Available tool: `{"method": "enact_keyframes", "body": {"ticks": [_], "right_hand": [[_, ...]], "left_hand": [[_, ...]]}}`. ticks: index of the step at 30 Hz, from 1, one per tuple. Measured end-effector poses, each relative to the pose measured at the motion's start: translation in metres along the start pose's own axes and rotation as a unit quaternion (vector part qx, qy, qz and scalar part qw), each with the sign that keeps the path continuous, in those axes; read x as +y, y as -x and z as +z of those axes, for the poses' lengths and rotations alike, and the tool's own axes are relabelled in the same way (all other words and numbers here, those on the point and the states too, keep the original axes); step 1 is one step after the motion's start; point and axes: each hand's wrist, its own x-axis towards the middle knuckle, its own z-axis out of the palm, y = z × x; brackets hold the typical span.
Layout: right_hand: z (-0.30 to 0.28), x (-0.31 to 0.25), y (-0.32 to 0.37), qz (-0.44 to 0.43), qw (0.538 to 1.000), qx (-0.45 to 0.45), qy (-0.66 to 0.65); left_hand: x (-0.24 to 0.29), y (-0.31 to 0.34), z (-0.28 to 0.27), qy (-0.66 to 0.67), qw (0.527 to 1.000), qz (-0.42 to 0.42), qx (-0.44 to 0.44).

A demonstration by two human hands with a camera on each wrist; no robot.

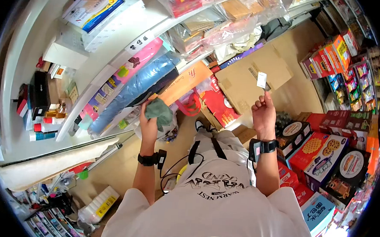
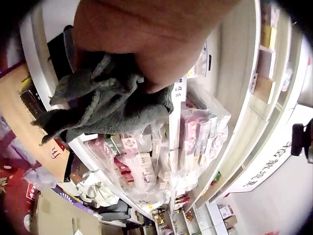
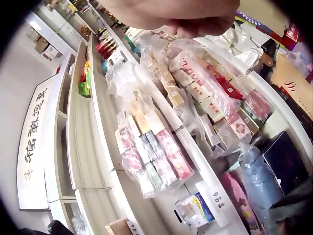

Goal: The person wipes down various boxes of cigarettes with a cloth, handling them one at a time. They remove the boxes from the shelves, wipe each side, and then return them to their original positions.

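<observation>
My left hand (image 1: 147, 121) grips a crumpled grey-green cloth (image 1: 159, 112) near the front of the shelves. In the left wrist view the cloth (image 2: 112, 105) droops in folds below the hand, and the fingertips are hidden. My right hand (image 1: 263, 111) is raised in front of a large cardboard box (image 1: 252, 76), its fingers loosely curled and nothing seen in them. A white label (image 1: 261, 79) shows on the box just beyond the fingertips. Near the left hand, an orange flat box (image 1: 187, 82) juts from the shelf.
White shelves (image 1: 111, 67) run along the left, with bagged boxes (image 3: 151, 147) on them. Stacked gift boxes (image 1: 317, 155) stand at the right. A red box (image 1: 218, 103) sits on the floor ahead. A black cable (image 1: 181, 169) hangs beside the shirt.
</observation>
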Motion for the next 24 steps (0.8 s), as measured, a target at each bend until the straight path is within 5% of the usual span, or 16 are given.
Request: {"method": "enact_keyframes", "body": {"ticks": [11, 12, 15, 16, 24], "right_hand": [[0.039, -0.023, -0.024, 0.056, 0.995, -0.054, 0.069], [0.041, -0.021, -0.051, 0.080, 0.988, -0.123, 0.052], [0.076, -0.020, -0.086, 0.124, 0.986, -0.101, 0.052], [0.079, -0.025, -0.104, 0.151, 0.972, -0.174, 0.054], [0.167, -0.051, -0.207, 0.182, 0.950, -0.231, 0.110]], "left_hand": [[0.011, -0.017, 0.036, -0.066, 0.996, 0.052, -0.002], [0.005, -0.015, 0.041, -0.079, 0.995, 0.063, 0.013], [0.027, 0.005, 0.058, -0.066, 0.994, 0.043, 0.071], [0.026, 0.012, 0.060, -0.059, 0.996, 0.028, 0.062], [0.010, 0.083, 0.131, -0.011, 0.977, 0.015, 0.213]]}}
